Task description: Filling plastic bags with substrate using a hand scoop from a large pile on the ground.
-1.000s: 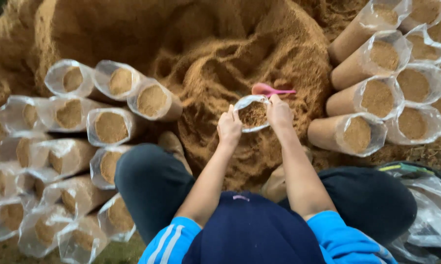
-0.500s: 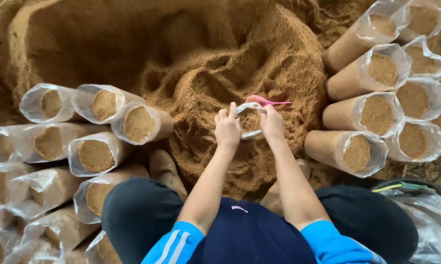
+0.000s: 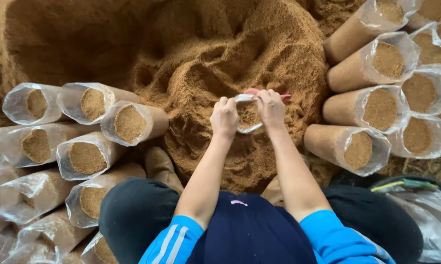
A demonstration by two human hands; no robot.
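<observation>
Over the sawdust heap (image 3: pixel 206 73) we hold a small clear bag (image 3: pixel 248 117), partly filled, by its rim, with loose sawdust open all around it. Our left hand (image 3: pixel 224 117) pinches the near-left rim; our right hand (image 3: pixel 271 110) pinches the right rim, a pink scoop (image 3: pixel 259 92) just behind it. Filled bags lie stacked left (image 3: pixel 127 122) and right (image 3: pixel 350 146), mouths toward us. Both forearms reach straight forward.
</observation>
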